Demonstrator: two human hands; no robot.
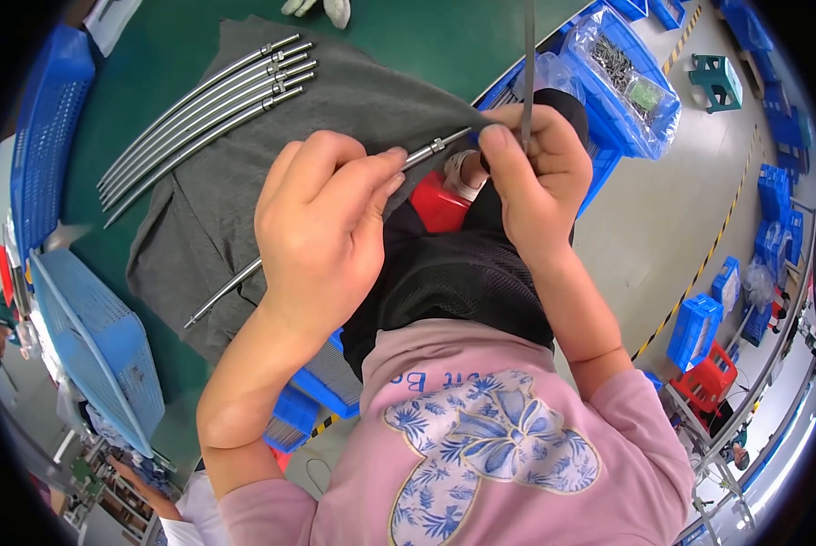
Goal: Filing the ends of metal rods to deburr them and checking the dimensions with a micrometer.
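Rod (235, 280): thin, stiff, slippery; your left hand (322, 214) pinches its fitting end, right hand (531, 177) grips a vertical rod (528, 55).

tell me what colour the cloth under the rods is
Dark grey cloth, clearest in the head view.

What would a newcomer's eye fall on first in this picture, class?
At centre, the left hand pinches a thin metal rod lying across a grey cloth, while the right hand grips a second rod pointing up. At upper left, five more rods lie side by side on the cloth.
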